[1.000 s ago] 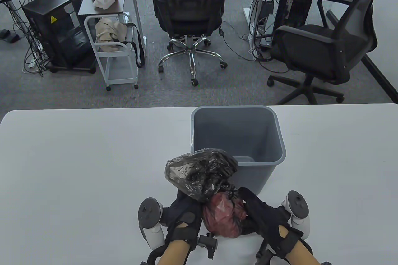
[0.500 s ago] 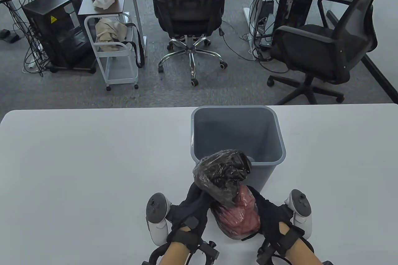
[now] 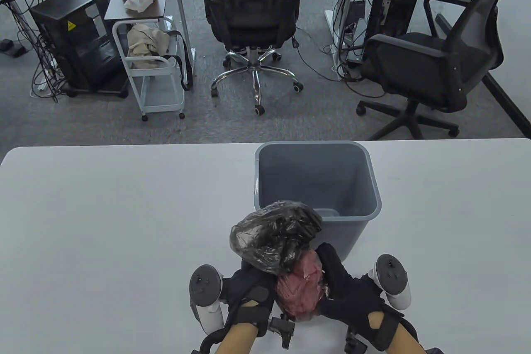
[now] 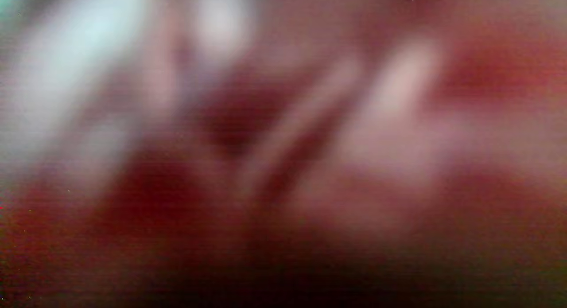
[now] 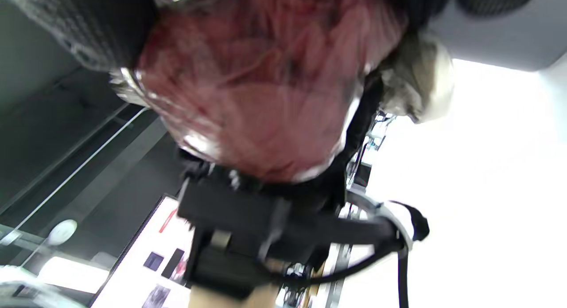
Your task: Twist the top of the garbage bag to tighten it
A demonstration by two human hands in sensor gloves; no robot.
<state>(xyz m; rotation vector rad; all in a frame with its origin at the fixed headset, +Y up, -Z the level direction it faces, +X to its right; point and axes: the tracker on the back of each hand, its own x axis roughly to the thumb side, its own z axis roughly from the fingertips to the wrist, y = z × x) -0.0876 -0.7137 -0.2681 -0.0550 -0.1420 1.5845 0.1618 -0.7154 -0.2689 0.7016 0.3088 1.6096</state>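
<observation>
The garbage bag (image 3: pixel 286 262), its reddish contents bulging below a crumpled dark top, sits over the tabletop (image 3: pixel 103 225) just in front of the grey bin (image 3: pixel 352 204), the left hand (image 3: pixel 249 291) and right hand (image 3: pixel 352 291) gripping it from either side, fingers (image 3: pixel 332 262) wrapped around the plastic.

Bag top (image 3: pixel 276 235) leftward, seemingly twisted.

The bag (image 3: pixel 276 235) was smoky translucent black at its top and showed reddish pink through its lower part, the bin (image 3: pixel 360 200) was grey, the table (image 3: pixel 103 225) pale grey, and both gloves, left (image 3: pixel 249 294) and right (image 3: pixel 352 296), were black.
</observation>
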